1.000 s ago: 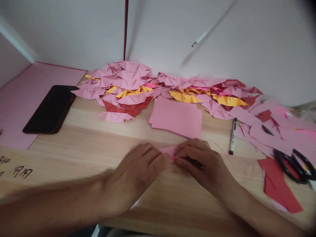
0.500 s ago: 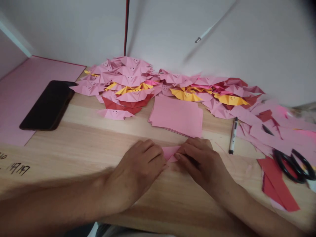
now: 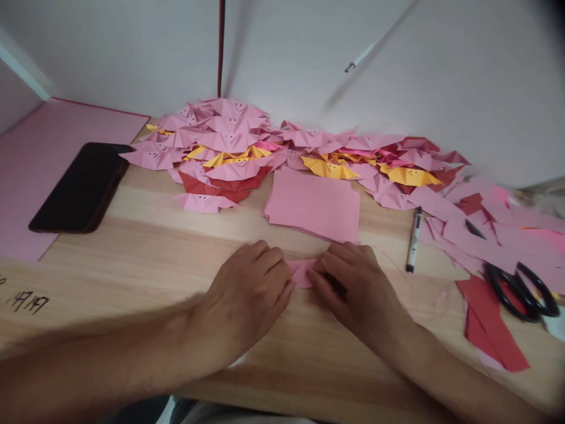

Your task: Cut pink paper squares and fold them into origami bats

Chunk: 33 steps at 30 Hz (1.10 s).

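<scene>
Pinching pink paper (image 3: 301, 274): L hand (image 3: 252, 294) at 9 o'clock, R hand (image 3: 356, 288) at 3, fingers curled nearly closed, prob. to steady it.

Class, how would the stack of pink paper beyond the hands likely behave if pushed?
The stack of pink paper would probably fan apart, since its edges sit unevenly and no binding shows. It seems unlikely to tip, as it lies low and flat.

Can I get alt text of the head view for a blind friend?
A left hand and right hand hold a small pink paper piece at a pale wooden table. Beyond lie stacked rectangular pink paper sheets and heaped pink, yellow and red folded paper figures.
</scene>
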Available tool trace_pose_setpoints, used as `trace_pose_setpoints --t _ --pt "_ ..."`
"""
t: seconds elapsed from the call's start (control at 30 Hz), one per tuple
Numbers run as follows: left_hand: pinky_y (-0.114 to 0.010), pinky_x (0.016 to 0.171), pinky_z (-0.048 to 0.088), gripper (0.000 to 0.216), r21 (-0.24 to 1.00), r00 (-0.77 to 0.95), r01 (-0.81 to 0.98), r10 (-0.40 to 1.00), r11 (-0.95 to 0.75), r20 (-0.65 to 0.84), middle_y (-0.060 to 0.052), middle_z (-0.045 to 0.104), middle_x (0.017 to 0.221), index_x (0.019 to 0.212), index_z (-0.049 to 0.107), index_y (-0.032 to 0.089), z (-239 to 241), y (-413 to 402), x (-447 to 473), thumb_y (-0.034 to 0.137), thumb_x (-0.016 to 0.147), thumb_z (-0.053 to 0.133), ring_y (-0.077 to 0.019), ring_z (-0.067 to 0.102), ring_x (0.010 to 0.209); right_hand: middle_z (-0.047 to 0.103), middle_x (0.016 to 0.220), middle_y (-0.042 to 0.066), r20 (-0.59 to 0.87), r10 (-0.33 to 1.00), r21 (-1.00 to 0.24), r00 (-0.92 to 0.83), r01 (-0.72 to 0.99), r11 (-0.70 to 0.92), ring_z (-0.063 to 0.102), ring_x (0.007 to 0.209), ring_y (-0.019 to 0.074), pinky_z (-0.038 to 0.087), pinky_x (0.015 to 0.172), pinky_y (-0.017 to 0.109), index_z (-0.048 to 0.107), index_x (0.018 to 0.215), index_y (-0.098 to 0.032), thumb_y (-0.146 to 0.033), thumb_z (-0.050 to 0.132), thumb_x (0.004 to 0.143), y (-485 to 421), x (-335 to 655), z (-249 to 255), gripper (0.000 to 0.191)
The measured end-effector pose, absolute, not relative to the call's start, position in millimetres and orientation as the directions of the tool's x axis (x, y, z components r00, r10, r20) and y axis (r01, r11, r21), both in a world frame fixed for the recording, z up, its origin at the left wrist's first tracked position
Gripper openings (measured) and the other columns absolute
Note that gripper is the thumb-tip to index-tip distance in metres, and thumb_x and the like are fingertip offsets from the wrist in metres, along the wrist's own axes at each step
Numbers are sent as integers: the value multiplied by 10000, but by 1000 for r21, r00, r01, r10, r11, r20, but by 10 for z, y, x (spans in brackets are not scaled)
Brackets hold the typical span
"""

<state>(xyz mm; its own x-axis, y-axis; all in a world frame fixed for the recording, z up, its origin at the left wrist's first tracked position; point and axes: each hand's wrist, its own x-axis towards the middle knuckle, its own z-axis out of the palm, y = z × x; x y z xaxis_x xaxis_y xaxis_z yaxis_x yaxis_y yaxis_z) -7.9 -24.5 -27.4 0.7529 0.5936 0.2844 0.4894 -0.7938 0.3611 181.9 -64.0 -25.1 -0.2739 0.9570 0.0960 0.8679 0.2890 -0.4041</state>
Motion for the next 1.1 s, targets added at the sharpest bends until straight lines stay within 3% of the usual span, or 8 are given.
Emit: trace_pose_setpoints --t 0.3,0.5,0.7,1.1 --pt "-323 636 403 230 268 770 501 565 -823 297 -28 536 680 677 519 163 -283 -225 -67 124 891 445 -175 447 670 542 679 28 110 956 -368 -273 882 295 468 707 174 304 674 325 508 648 -179 -176 475 874 -625 1814 -257 228" --pt "-324 658 375 79 230 791 479 530 -847 306 -8 565 758 858 565 186 -359 -253 -123 162 896 500 -174 471 709 549 696 30 105 955 -358 -277 885 296 471 719 178 305 673 325 513 657 -174 -181 484 882 -628 1824 -276 228" --pt "-302 633 372 142 185 803 430 468 -884 369 -2 590 768 959 611 178 -360 -275 -151 102 878 523 -144 498 687 567 713 35 84 960 -368 -268 887 279 485 726 182 305 675 325 534 687 -179 -210 468 903 -634 1835 -258 227" --pt "-329 605 377 121 127 821 440 455 -889 343 -10 577 768 937 606 176 -374 -320 -147 110 869 531 -159 503 693 562 713 39 106 958 -311 -266 906 286 481 716 185 294 668 325 516 693 -187 -231 439 921 -649 1827 -249 244"
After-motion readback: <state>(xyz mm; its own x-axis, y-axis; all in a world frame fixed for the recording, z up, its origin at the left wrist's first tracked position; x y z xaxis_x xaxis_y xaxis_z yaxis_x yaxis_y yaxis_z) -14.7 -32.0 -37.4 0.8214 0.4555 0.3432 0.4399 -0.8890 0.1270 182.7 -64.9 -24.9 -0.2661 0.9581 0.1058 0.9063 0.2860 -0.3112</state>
